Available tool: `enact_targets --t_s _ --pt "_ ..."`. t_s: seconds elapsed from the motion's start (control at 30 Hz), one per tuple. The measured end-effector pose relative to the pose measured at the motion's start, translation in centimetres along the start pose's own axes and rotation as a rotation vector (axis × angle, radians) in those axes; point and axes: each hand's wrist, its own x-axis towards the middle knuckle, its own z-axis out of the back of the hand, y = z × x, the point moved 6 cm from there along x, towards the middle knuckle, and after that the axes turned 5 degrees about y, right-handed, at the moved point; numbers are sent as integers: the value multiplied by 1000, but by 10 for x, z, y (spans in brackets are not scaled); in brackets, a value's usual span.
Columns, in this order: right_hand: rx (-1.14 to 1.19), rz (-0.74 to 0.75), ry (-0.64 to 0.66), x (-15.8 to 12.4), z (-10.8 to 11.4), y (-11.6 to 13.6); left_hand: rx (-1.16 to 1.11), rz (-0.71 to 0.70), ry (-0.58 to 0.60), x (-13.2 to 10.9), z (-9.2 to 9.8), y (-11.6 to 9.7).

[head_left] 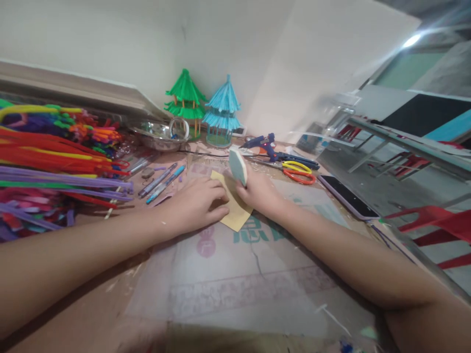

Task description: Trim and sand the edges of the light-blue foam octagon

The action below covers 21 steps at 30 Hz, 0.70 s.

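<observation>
Yellow paper (237, 218) lay on the counter (106, 289). The left hand (196, 201) was over its nine o'clock edge, grip apart. The right hand (255, 189), at two o'clock, had its grip clamped on a pale flat piece (238, 167).

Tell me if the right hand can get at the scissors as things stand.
Probably yes: the scissors lie nearby, nothing visible blocking them, though the right hand would likely have to put down the pale piece it grips.
</observation>
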Motion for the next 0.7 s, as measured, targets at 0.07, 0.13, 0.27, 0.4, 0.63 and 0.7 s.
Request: enact_targets --t_s 0.07,0.13,0.27,0.4,0.63,0.7 --pt "295 -21 -96 3 6 -8 -41 2 -19 -1 0 1" --pt "643 -71 -81 0 7 -11 -93 17 -58 -3 2 5" --pt "1140 -136 134 -12 -6 1 -233 81 -169 -3 9 16" --pt "1295 -118 237 -15 -15 11 -416 74 -299 -3 19 19" --pt "1235 -73 328 -17 -25 14 -425 20 -360 -6 26 10" --pt "1246 -117 273 -18 -24 10 -419 27 -367 -7 27 10"
